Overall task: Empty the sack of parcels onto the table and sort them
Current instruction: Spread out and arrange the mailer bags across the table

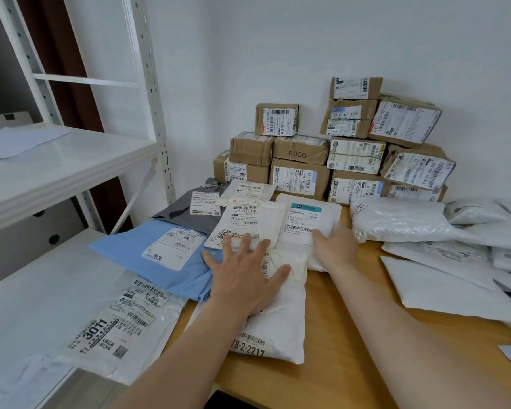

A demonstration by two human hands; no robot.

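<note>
The white rack (pixel 71 160) fills nine to eleven o'clock, and a labelled bag (pixel 124 329) lies on its lower shelf at seven, probably set apart as its own batch. The wooden tabletop (pixel 351 335) runs from six to three. The sack is not in view, and since the parcels already lie spread across the tabletop, I judge the emptying done and the sorting under way. Brown boxes (pixel 301 175) are stacked against the wall at twelve to one, rigid things that pile well and stay out of reach there. White mailers (pixel 410 219) lie in a loose heap at three (soft, so they slump rather than stack). A blue bag (pixel 160 255) at nine overhangs the tabletop's edge onto the shelf, with a grey bag (pixel 186 208) beyond it at ten. At centre a long white parcel (pixel 281 329) lies under two flatter ones, a cream envelope (pixel 245 222) and a teal-labelled parcel (pixel 307 219). The left hand (pixel 245 278) presses flat on the overlap of the parcel and the envelope, its grip wide with fingers spread, likely to pin the slippery layers. The right hand (pixel 335 246) rests palm down on the teal-labelled parcel, grip loose and holding nothing, seemingly to slide it clear or steady it so the label can be read.
</note>
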